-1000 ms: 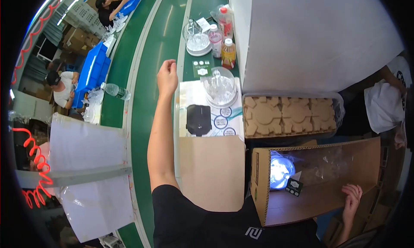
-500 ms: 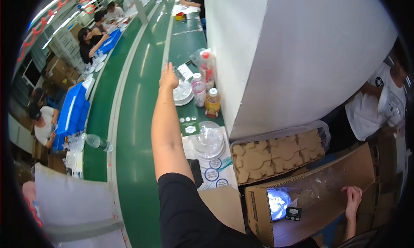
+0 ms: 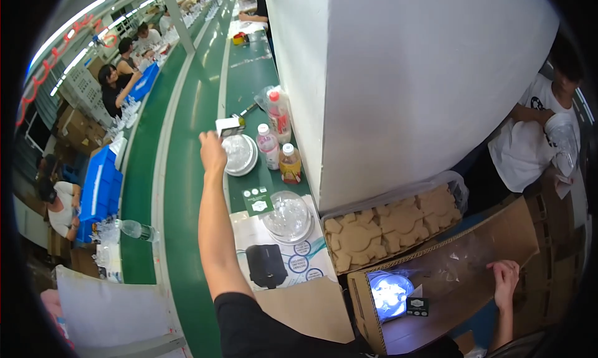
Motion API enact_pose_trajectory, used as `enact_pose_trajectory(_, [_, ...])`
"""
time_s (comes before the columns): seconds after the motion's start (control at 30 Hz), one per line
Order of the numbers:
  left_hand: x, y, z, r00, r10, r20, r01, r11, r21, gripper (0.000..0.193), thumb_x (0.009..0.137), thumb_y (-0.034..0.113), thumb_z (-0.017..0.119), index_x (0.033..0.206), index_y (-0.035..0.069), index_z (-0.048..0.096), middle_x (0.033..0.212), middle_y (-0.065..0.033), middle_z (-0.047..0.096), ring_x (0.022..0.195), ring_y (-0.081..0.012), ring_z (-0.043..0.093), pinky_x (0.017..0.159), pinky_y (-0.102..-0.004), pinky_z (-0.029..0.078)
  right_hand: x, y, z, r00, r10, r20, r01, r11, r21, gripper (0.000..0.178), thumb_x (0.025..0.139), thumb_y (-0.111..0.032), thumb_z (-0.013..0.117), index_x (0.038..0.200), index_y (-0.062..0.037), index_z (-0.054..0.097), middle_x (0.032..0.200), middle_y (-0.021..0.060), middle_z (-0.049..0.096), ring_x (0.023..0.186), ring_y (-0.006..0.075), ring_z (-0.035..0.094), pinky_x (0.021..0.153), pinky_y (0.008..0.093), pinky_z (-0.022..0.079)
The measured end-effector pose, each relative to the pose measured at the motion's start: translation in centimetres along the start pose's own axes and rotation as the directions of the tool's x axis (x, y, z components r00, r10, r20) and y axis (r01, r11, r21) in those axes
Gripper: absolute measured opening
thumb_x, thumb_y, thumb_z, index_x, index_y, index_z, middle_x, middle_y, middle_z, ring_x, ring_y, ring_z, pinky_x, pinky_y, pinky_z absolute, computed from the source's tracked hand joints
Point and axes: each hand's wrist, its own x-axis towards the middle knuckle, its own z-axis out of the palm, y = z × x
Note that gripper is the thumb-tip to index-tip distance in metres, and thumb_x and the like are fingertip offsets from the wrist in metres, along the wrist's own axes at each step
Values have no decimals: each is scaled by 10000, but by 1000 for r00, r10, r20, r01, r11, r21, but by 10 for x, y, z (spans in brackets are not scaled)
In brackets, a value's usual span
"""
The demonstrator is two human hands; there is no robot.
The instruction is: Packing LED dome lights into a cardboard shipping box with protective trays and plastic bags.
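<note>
Left hand [image 3: 213,152] near clear dome [image 3: 237,150], round white base [image 3: 244,170].

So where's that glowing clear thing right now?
In the head view, the glowing clear thing is at lower right, inside the left end of the open cardboard box, beside a dark green card and away from the right hand.

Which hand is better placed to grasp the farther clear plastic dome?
Probably the left hand: it is close beside that dome, while the right hand is at the open cardboard box.
</note>
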Motion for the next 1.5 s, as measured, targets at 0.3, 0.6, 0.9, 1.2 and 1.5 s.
enact_pose_trajectory(0.3, [-84,91,-257,878,315,-361,-283,949,140,155,919,195,666,1017,75,653,892,-87,548,693,-268,560,607,-370,439,-1,-13,-11,992,-1,124,2,1000,-7,278,946,-208,510,795,-29,661,852,117,649,945,302,556,954,374,344])
enact_pose_trajectory(0.6, [-162,172,-364,921,263,-286,-379,771,-511,100,930,83,654,952,-9,620,813,37,472,676,-36,411,594,-192,322,-3,-52,-66,826,-482,293,423,873,244,326,863,-160,670,1152,-19,620,1130,189,636,1073,368,578,954,431,430])
enact_pose_trajectory(0.9, [-243,309,-351,983,161,93,40,307,-951,119,990,174,591,933,70,578,694,77,485,479,16,316,417,-173,204,8,-132,-30,561,-734,384,3,465,885,862,801,-256,806,1458,-23,298,1395,178,471,1173,257,582,979,382,491])
enact_pose_trajectory(1.2, [-323,380,-316,947,305,-103,-270,577,-771,120,930,103,654,911,22,569,700,20,475,574,-39,411,488,-231,335,-23,-40,-20,642,-676,362,-234,277,932,184,960,-130,600,1037,13,687,960,82,723,919,158,657,835,313,515])
enact_pose_trajectory(1.5, [-382,393,-278,989,138,-56,-121,525,-843,254,1055,204,442,1137,13,587,875,16,553,776,-42,469,648,-204,371,-22,5,-50,759,-568,318,-26,462,886,237,938,-97,621,1140,28,637,1059,140,699,957,217,657,853,341,496])
